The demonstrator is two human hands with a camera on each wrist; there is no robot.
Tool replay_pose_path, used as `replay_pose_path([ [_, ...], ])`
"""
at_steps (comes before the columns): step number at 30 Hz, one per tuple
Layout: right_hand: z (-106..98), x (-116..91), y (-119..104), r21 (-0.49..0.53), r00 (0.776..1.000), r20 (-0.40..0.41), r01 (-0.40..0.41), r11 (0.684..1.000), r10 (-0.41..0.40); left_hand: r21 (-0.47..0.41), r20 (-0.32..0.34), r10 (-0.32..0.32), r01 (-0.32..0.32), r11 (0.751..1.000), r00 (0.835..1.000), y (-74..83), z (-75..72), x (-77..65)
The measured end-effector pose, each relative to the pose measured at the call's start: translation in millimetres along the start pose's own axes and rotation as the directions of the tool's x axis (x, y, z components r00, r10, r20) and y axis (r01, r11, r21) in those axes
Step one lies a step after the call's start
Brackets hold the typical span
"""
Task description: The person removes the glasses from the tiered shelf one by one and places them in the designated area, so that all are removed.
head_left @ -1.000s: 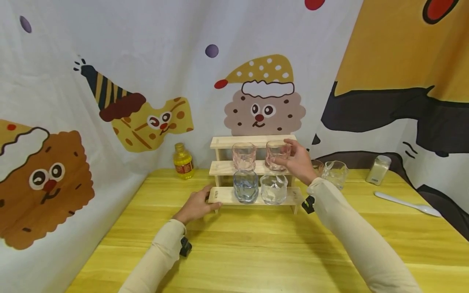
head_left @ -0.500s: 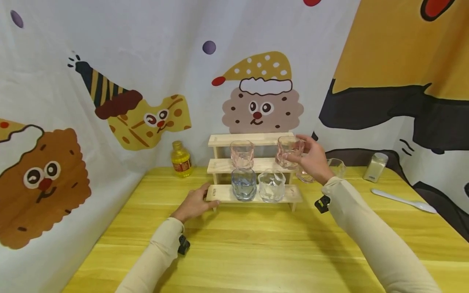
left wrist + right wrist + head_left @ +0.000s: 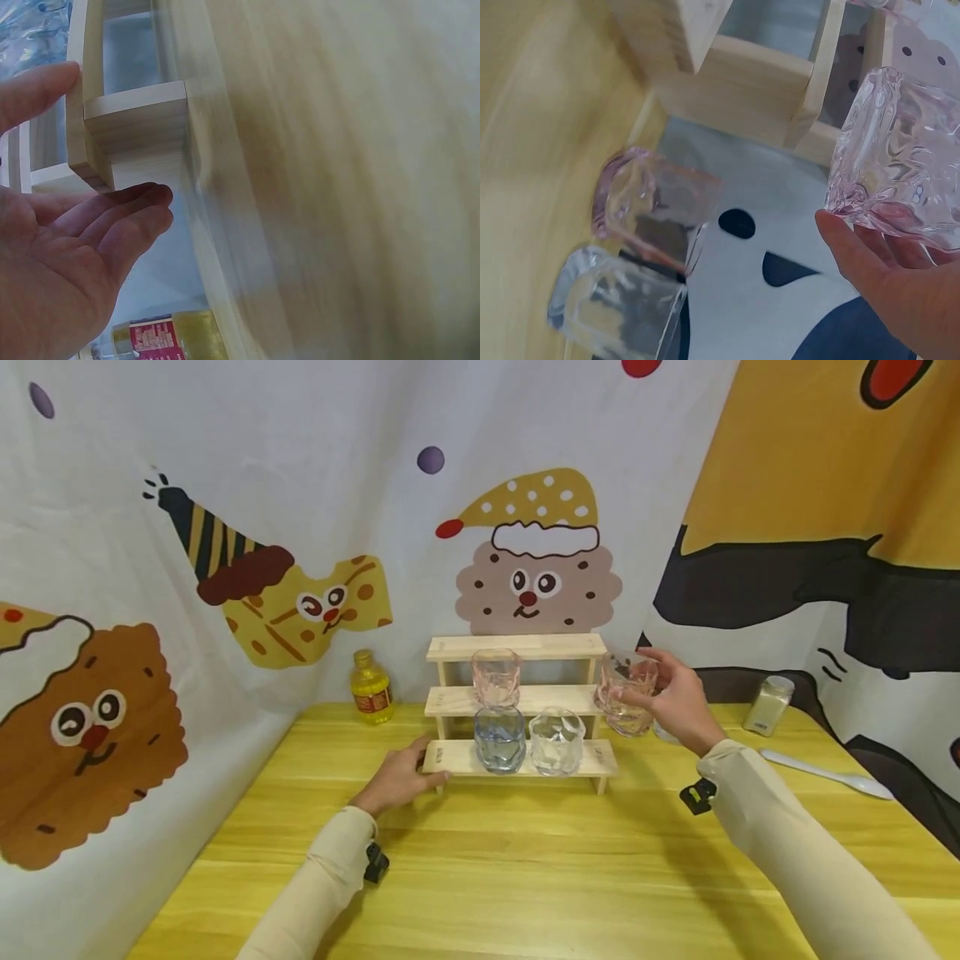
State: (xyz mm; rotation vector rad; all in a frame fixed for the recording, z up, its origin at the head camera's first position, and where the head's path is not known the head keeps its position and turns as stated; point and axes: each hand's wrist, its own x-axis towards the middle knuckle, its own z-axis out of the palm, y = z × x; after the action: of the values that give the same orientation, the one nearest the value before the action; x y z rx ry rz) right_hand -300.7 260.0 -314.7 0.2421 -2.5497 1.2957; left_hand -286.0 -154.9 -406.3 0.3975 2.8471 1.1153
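Now a pink glass [image 3: 621, 677] is held up by the right hand [image 3: 678, 700], upright, just beside the right end of the wooden rack [image 3: 517, 647]. It is grasped between thumb and fingers: the thumb is laid across the near side, low down by the base, and the other fingers are wrapped round the far side, partly hidden. The right arm is stretched forward from the lower right, its pale sleeve [image 3: 798, 839] slanted over the worktop [image 3: 510, 885], the hand turned inward.

Over on the other side, the left arm is extended too, and the left end of the lowest step is gripped by the left hand [image 3: 396, 777], the thumb placed on the board and the other fingers loosely bent round its end.

Close by the right hand, another pink glass [image 3: 656, 210] and a clear glass [image 3: 615, 300] are stood on the worktop, largely screened in the head view. On the middle step a third pink glass [image 3: 496, 678] is set; below it, a blue glass [image 3: 500, 740] and a second clear glass [image 3: 557, 742] are lined up. Left of the rack a yellow bottle [image 3: 371, 689] is stationed; off right, a jar [image 3: 770, 706] and a white spoon [image 3: 832, 773] are placed.
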Motion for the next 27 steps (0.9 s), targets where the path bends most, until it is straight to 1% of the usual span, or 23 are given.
replay_pose_path([
  [7, -10.7, -10.0, 11.1, -0.034, 1.0, -0.008, 0.009, 0.999, -0.009, -0.005, -0.003, 0.003, -0.003, 1.0, 1.0, -1.6, 1.7, 0.4],
  [15, -16.4, -17.9, 23.7, -0.038, 0.999, -0.023, -0.03, 0.999, 0.029, 0.009, -0.006, 0.014, -0.014, 1.0, 1.0, -1.9, 1.7, 2.2],
  [22, -20.0, -24.4, 35.9, -0.039, 0.998, 0.021, -0.066, 0.997, 0.067, 0.002, -0.004, 0.018, -0.018, 1.0, 1.0, -2.8, 0.2, 1.9],
  [27, -15.2, -28.0, 50.9, -0.068, 0.995, 0.048, -0.086, 0.994, 0.089, -0.002, -0.004, 0.029, -0.029, 1.0, 1.0, -3.6, 0.8, 3.1],
])
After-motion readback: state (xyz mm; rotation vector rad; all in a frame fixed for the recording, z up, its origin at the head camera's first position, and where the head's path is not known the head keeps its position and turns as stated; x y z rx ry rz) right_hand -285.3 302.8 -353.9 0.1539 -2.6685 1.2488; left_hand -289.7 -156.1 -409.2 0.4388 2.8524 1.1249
